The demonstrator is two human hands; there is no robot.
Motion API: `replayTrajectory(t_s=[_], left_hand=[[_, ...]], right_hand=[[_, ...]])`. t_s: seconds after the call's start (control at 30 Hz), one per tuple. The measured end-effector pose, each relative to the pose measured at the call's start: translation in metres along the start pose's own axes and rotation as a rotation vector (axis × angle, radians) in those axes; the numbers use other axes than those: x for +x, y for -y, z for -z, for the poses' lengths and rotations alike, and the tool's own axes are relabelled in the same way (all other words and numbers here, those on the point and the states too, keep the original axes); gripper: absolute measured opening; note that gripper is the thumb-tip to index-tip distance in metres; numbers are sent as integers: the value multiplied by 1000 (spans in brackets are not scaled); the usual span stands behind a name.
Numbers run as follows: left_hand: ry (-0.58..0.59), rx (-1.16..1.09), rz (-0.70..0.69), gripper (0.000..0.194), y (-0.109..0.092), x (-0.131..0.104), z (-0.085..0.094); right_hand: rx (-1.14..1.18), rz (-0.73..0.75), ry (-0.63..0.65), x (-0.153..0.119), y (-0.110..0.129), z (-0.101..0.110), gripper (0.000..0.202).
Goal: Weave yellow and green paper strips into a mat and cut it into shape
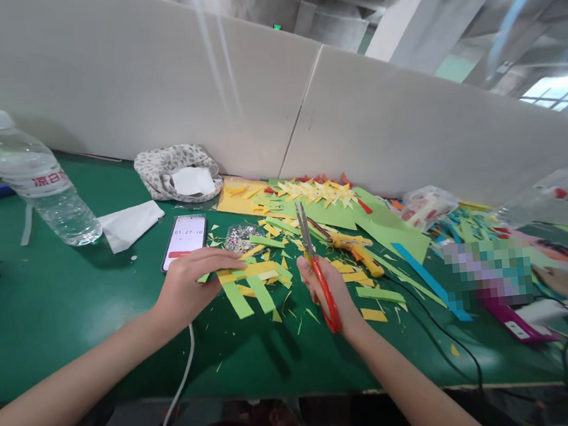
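My left hand [193, 285] is closed on a woven piece of green and yellow paper strips [253, 283], whose loose ends hang over the table. To its right, my right hand [329, 289] grips red-handled scissors [325, 293], with the blades pointing up and away and slightly parted. The blades are apart from the woven piece. Yellow and green scraps lie around both hands. Behind them, a row of yellow woven shapes [317, 193] with red tips rests on green paper [390, 219]. A yellow glue gun [361, 251] lies right of the scissors.
A water bottle [42, 179], a tissue [132, 224], a lit phone [184, 236] and a spotted cloth pouch [177, 173] stand or lie at left. Black and white cables cross the green table [120, 289]. At right are blue strips, a magenta object [516, 324] and another person's hand [567, 283].
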State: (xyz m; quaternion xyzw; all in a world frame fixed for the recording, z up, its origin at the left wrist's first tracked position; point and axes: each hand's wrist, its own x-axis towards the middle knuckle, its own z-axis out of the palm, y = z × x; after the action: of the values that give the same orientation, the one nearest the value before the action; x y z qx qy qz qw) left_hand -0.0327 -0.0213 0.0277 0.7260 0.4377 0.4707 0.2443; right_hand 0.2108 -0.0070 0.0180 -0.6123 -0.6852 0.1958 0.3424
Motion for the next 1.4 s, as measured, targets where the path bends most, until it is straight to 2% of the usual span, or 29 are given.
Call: replayTrajectory(t_s=[0.07,0.17,0.27,0.37,0.43,0.53,0.6,0.7,0.8,0.9,1.0,1.07,1.17,1.27,1.4], left_hand=[[17,27,-9,27,-2,-2,0],[34,68,-73,27,-3,-3,-1],[91,116,-128,30,1,-6,-5],[201,198,-175,39,8,-12,-15],[308,266,-227,42,13,-16,-20],[504,356,-277,48,16,-18,-22],[600,387,-279,56,12,-16,-18],[612,344,-230,62,1,-12,-11],[572,356,-166,43,-9,-12,-12],[533,398,-113,26,-8,-15,-20],[498,412,-72,26,-2,-19,-27],[484,421,-44,24,2,-20,-29],[492,439,-28,18,4,-19,-30],[503,428,-37,18,2,-17,-28],[498,347,-24,21,3,-14,-24]], right_hand=[[-16,-66,44,-1,5,3,40],[-198,-95,52,1,6,8,32],[-424,-5,1,4,0,11,35],[-564,99,58,6,-7,14,41],[-599,130,64,9,-11,20,37],[-595,162,-102,19,-23,36,28],[-641,147,-195,30,-40,51,23],[-811,-26,-234,45,-74,68,28],[-832,-175,-184,53,-103,74,41],[-798,-229,-191,53,-116,74,41],[-763,-259,-261,49,-114,72,39],[-688,-257,-369,46,-107,71,43],[-440,-134,-537,36,-90,64,56],[-219,78,-462,19,-66,52,61],[-187,357,-245,-3,-38,31,55]])
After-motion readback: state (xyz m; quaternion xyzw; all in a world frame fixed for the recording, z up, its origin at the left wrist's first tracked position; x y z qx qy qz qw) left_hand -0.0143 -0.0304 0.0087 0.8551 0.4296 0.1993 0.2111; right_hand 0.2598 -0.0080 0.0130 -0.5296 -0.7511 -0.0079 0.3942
